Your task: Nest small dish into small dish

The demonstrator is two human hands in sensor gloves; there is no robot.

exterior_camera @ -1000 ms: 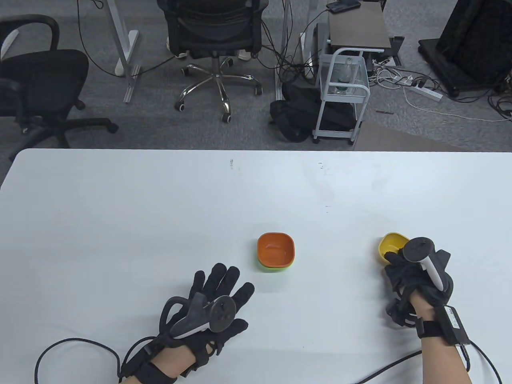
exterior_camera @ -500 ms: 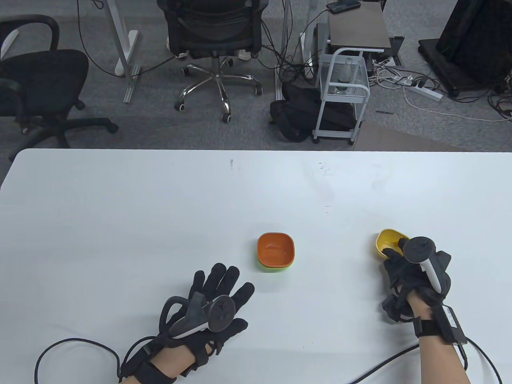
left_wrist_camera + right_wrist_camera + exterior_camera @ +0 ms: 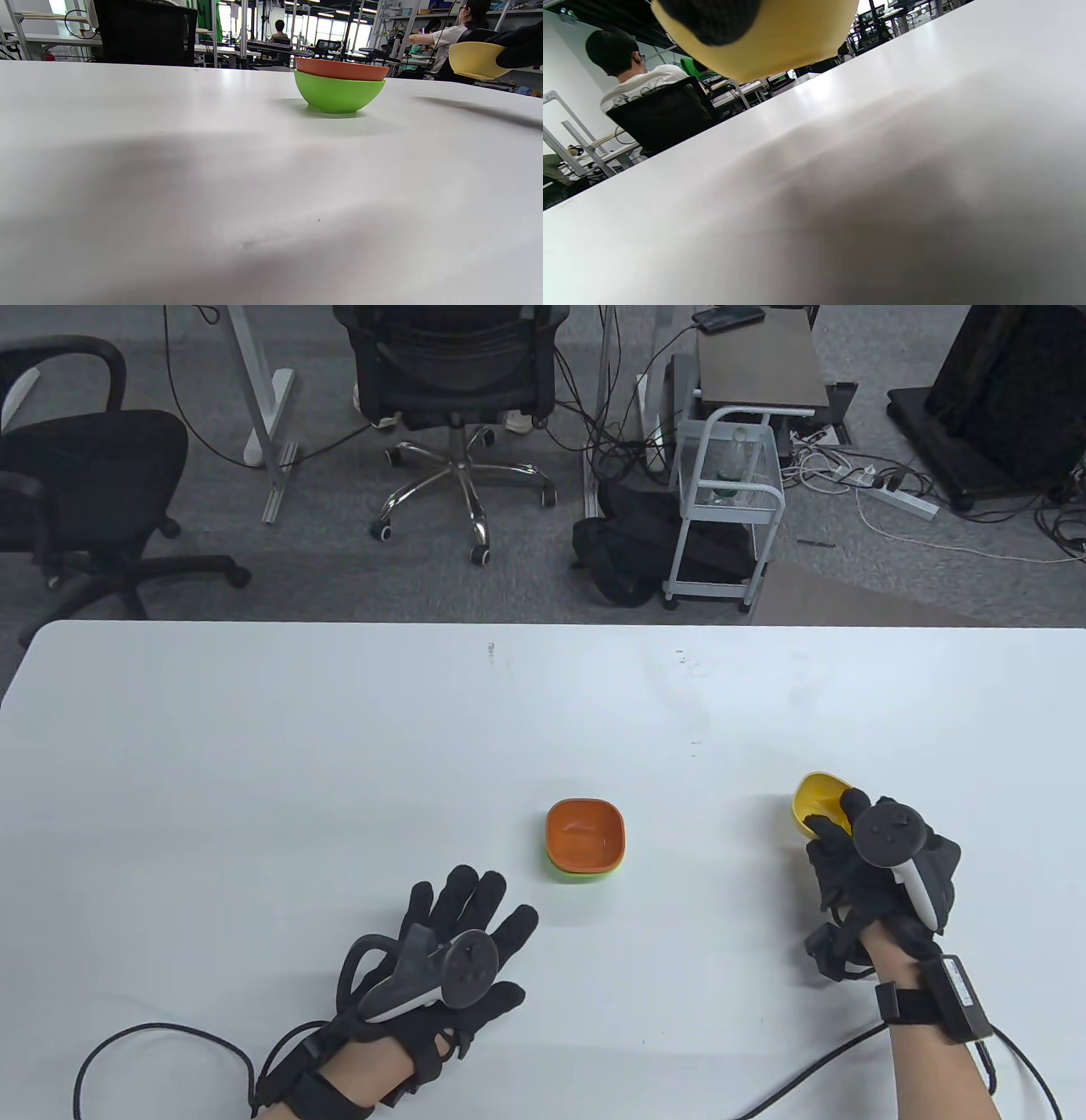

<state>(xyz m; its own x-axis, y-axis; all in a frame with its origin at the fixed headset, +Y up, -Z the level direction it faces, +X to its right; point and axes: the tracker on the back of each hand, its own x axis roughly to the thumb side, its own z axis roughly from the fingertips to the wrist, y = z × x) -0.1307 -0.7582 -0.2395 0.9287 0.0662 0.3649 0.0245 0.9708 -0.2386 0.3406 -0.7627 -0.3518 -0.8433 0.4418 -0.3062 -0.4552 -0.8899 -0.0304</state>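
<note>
Your right hand (image 3: 882, 865) grips the yellow dish (image 3: 819, 806) above the table, probably by its rim; the orange dish (image 3: 585, 836) lies to its left. Your left hand (image 3: 450, 950) rests with fingers spread.

Open table (image 3: 339, 729) lies between the yellow dish (image 3: 819, 802) and orange dish (image 3: 585, 833).
</note>
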